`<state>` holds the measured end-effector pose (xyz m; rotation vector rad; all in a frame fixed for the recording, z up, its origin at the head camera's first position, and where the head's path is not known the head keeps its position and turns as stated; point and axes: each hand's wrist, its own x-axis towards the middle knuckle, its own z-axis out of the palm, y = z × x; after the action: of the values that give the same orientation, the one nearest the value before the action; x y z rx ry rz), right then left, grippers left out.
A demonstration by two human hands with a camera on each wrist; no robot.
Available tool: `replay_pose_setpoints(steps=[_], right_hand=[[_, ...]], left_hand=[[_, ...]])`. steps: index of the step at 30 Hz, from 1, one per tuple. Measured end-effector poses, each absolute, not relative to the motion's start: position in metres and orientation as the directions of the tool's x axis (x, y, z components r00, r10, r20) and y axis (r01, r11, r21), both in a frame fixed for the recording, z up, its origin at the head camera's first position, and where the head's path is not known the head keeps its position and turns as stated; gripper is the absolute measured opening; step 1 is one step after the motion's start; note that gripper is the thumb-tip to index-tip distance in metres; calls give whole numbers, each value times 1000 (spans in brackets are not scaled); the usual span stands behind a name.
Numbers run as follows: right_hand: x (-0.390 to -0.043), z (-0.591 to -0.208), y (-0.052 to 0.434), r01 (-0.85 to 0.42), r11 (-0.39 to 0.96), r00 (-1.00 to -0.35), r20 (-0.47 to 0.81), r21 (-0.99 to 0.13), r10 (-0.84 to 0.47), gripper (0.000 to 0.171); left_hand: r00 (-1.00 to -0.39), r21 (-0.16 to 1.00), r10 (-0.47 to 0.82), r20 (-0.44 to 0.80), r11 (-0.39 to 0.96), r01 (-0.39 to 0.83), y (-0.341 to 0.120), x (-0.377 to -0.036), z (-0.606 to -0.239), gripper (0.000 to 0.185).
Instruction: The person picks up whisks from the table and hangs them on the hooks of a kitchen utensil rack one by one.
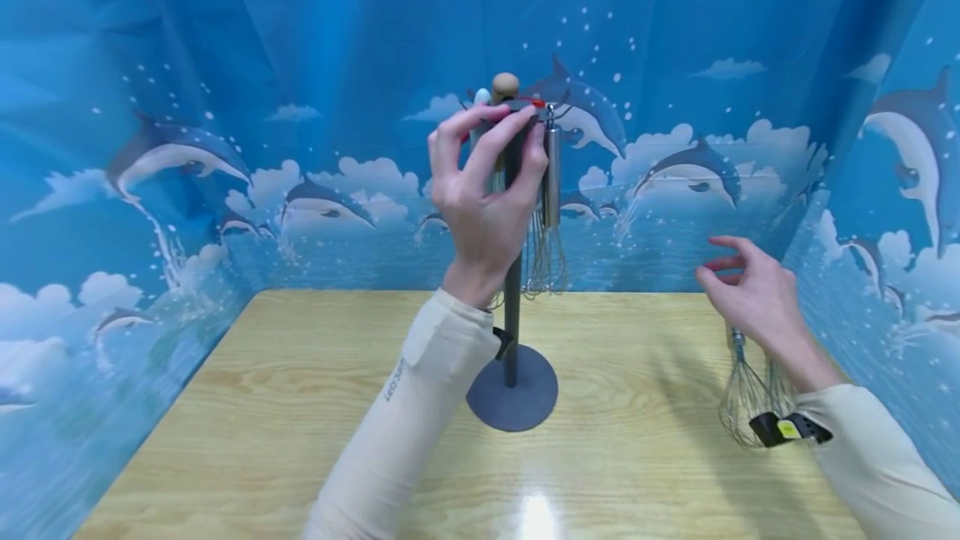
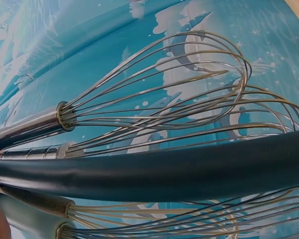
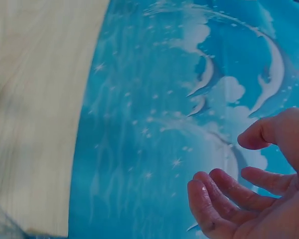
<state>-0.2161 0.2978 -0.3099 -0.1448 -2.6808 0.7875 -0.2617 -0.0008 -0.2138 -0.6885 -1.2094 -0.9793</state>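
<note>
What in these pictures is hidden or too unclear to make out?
- Head view: the left hand covers the top of the stand, so what its fingers pinch there is unclear.
- Head view: the right hand and sleeve hide the handles of the whisks on the table.
- Left wrist view: the hanging whisks are cut off at the left edge.
- Right wrist view: only fingers and backdrop show.

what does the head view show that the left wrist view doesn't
Only the head view shows both hands: the left hand up at the top of the stand, the right hand open and holding nothing, a whisk lying on the wooden table under the right wrist, and the stand's round base.

Only the left wrist view shows the hanging whisks' wire loops close up, pressed near the dark pole.

Both show the pole, the hanging whisks and the blue dolphin backdrop.
</note>
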Motion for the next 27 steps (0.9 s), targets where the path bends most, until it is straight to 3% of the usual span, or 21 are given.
replay_pose_setpoints(steps=[18, 27], right_hand=[[-233, -335, 342, 57, 909, -996, 38, -413, 80, 66], [-237, -345, 360, 81, 932, -994, -101, -354, 48, 65]], left_hand=[[106, 22, -340, 934, 352, 936, -9, -265, -214, 28], [-15, 132, -374, 927, 290, 948, -11, -263, -213, 28]])
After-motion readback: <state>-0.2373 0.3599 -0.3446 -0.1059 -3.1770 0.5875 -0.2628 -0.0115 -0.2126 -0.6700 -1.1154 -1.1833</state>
